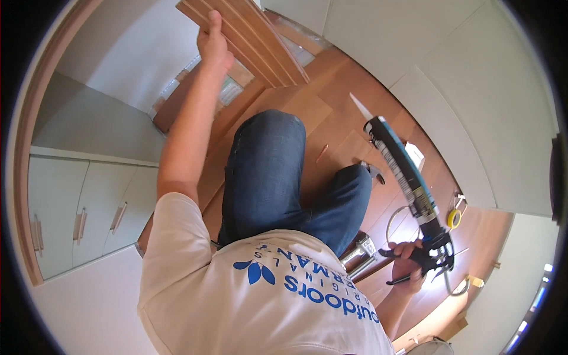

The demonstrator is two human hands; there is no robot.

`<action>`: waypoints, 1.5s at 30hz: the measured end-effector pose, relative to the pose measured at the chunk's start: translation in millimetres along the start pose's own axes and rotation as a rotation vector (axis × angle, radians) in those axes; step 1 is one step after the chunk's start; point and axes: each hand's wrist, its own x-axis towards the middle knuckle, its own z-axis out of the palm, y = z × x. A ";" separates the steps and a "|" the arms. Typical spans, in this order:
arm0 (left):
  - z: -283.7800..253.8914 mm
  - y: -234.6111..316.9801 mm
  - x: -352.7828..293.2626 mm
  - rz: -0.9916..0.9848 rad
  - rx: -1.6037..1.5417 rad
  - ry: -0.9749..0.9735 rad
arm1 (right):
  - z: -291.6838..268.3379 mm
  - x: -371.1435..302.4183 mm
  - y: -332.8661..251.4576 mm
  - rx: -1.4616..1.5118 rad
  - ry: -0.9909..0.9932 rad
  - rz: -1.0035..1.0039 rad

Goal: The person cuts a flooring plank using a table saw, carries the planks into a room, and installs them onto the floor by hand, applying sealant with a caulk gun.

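Note:
My left hand (214,50) is stretched far forward and closed on the edge of a grooved wooden board (254,36), its thumb pointing up. The board is tilted and runs out of the picture at the top. On the right, my right hand (408,263) grips the black handle of a caulking gun (435,248). A dark sealant cartridge (399,160) sits in the gun, its white nozzle (360,105) pointing up and away, apart from the board. My knees, in blue jeans, are on the wooden floor between the two hands.
A hammer (374,173) lies by my right knee, a pencil (322,152) ahead of it. A silver metal tool (358,254) lies beside my right thigh. Yellow tape (454,219) is farther right. Pale cabinets (94,207) stand left, with a large pale panel (455,89) on the right.

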 end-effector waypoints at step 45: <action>-307.9 -411.1 91.0 -1.301 -0.983 -0.379 | -32.0 569.8 236.3 0.145 -0.139 0.674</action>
